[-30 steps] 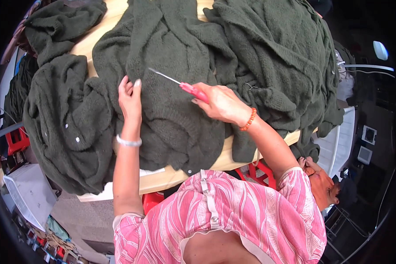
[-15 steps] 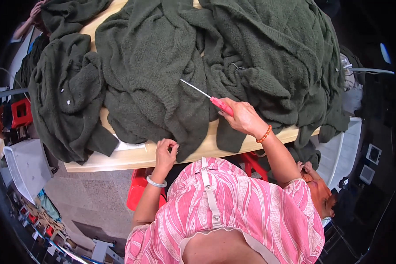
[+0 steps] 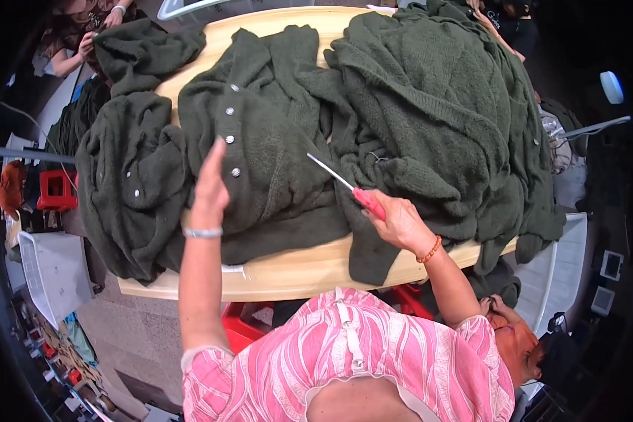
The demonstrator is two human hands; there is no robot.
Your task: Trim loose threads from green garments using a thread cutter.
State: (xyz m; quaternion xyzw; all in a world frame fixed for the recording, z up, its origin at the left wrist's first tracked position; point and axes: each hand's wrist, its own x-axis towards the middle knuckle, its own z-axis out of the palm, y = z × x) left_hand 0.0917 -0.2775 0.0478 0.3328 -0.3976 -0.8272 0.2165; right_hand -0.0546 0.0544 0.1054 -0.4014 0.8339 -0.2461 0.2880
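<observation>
In the middle of the table lies a dark green knit cardigan (image 3: 274,148) with a row of shiny silvery buttons on its left part. Over its left edge, my left hand (image 3: 212,184) is raised with fingers stretched out, seen edge-on and holding nothing. My right hand (image 3: 403,224) is closed round the pink handle of a tool (image 3: 368,202). The tool's thin metal shaft points up and left across the cardigan's lower right part; its tip is too small to make out.
A large heap of dark green knitwear (image 3: 429,105) covers the table's right side. Another buttoned garment (image 3: 130,190) hangs over the left edge of the wooden table (image 3: 302,271). White bins (image 3: 56,274) stand beside it. Other people's hands (image 3: 84,48) show at the far left, far right and lower right.
My left hand has gone from the table's near edge up and left over the cardigan. The cardigan has shifted, and its buttons now show. My right hand keeps the tool; the view has tilted.
</observation>
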